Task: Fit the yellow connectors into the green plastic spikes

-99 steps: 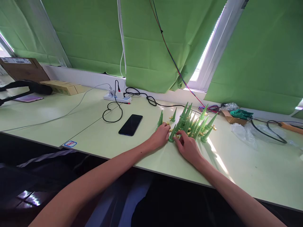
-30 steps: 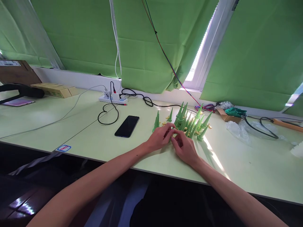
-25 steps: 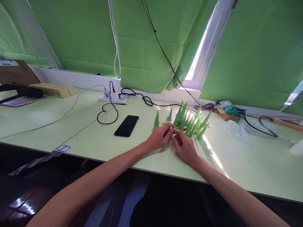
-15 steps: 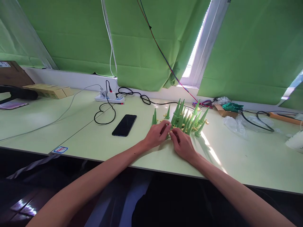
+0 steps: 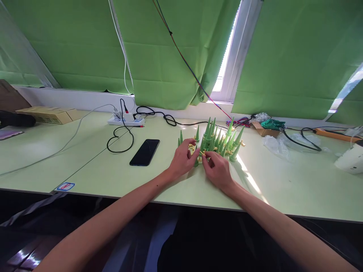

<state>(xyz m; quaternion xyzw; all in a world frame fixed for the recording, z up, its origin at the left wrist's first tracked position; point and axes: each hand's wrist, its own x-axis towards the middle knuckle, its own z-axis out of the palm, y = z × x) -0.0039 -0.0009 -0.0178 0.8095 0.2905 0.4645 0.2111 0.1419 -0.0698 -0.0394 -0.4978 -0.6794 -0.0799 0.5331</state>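
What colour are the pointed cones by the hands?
The pointed cones are green, best in the head view.

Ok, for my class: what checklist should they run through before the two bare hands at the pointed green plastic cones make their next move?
1. Bare left hand open: ok, thumb and fingers are apart.
2. Bare right hand gripping a small yellow piece: cannot tell, yellow shows by its fingertips but the grip is unclear.
3. Pointed green plastic cones close by both hands: ok.
4. Flat black rectangular phone apart from the left hand: ok, it lies to its left.
5. Smooth pale green tabletop free of glare: not ok, a bright streak lies right of the cones.
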